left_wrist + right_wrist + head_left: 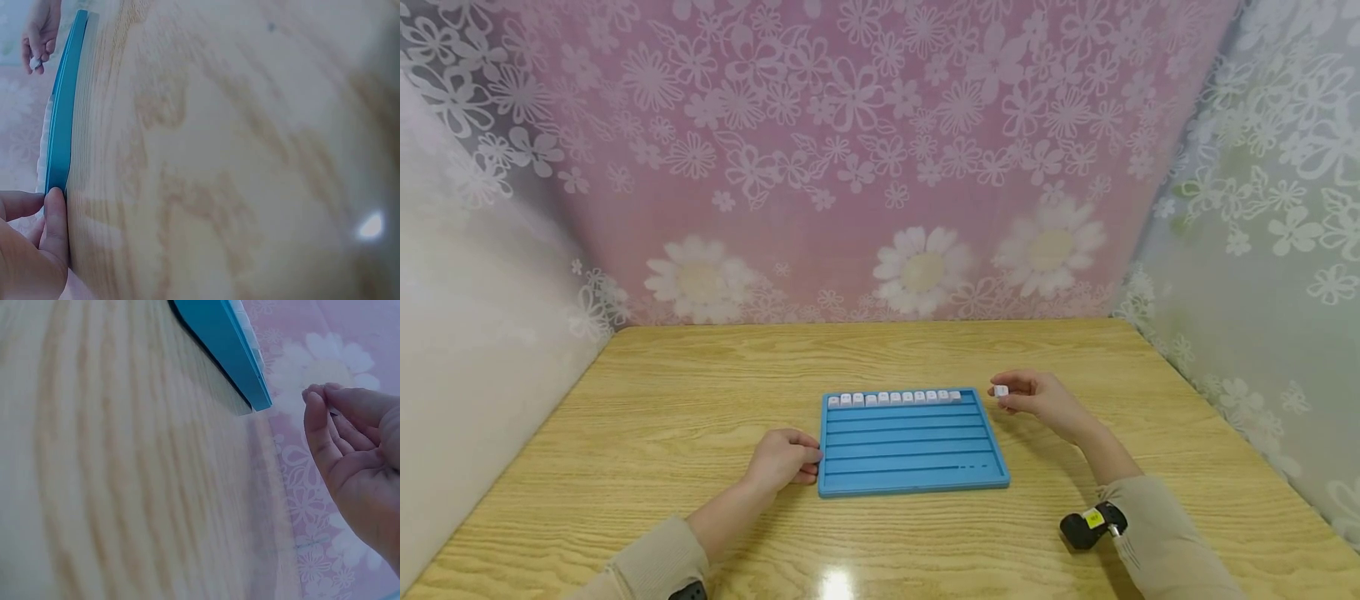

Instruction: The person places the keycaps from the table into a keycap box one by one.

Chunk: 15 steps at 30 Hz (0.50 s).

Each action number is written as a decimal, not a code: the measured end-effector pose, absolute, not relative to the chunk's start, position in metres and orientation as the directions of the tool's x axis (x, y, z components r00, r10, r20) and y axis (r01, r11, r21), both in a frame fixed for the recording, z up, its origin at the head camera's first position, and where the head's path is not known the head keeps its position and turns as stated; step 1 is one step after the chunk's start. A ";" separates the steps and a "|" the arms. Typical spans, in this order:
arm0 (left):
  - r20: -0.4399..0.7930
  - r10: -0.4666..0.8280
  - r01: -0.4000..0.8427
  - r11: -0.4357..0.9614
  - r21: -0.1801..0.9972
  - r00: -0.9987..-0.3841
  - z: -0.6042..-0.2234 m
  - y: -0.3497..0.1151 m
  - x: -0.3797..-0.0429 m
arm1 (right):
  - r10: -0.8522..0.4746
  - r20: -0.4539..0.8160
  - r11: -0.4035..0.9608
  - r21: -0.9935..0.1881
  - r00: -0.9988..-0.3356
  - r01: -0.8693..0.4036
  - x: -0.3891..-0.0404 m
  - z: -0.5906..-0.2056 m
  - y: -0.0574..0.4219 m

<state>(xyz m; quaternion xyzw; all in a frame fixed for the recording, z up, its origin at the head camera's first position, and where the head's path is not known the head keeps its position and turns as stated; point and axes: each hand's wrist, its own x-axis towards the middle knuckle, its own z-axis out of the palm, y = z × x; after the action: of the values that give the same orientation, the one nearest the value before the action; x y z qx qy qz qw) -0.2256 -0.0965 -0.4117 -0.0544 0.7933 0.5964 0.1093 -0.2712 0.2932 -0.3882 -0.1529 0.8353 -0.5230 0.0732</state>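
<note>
A blue tray (904, 454) with raised ridges lies flat on the table. Along its far ridge stands a row of several white keycaps (895, 398) with small dark marks, too small to read. My left hand (784, 460) is at the tray's left edge; the left wrist view shows its thumb and forefinger gripping the rim (59, 156). Beyond the tray's far right corner, my right hand (1036, 400) pinches one more white keycap (1001, 391) between thumb and fingers, held apart from the tray. In the right wrist view the fingertips mostly hide that keycap.
The wooden table (700, 375) runs up to a pink flowered curtain (865, 208) at the back. Pale cloth hangs at both sides. A black wrist camera (1086, 527) sits on the right sleeve (1165, 533).
</note>
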 end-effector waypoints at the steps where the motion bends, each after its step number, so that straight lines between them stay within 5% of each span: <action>1: -0.240 0.043 -0.219 0.283 0.934 -0.970 -0.412 -0.097 -0.225 | -0.330 0.031 0.406 -0.898 -0.944 -0.172 -0.271 -0.388 0.293; 15: -0.242 0.040 -0.221 0.282 0.933 -0.970 -0.410 -0.097 -0.225 | -0.304 0.024 0.462 -0.870 -0.952 -0.170 -0.276 -0.388 0.284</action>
<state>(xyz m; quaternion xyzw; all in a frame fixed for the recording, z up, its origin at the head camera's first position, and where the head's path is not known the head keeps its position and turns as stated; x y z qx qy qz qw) -0.2249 -0.0965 -0.4101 -0.0570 0.7932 0.5963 0.1095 -0.2764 0.2840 -0.3877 -0.1391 0.8524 -0.4995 0.0673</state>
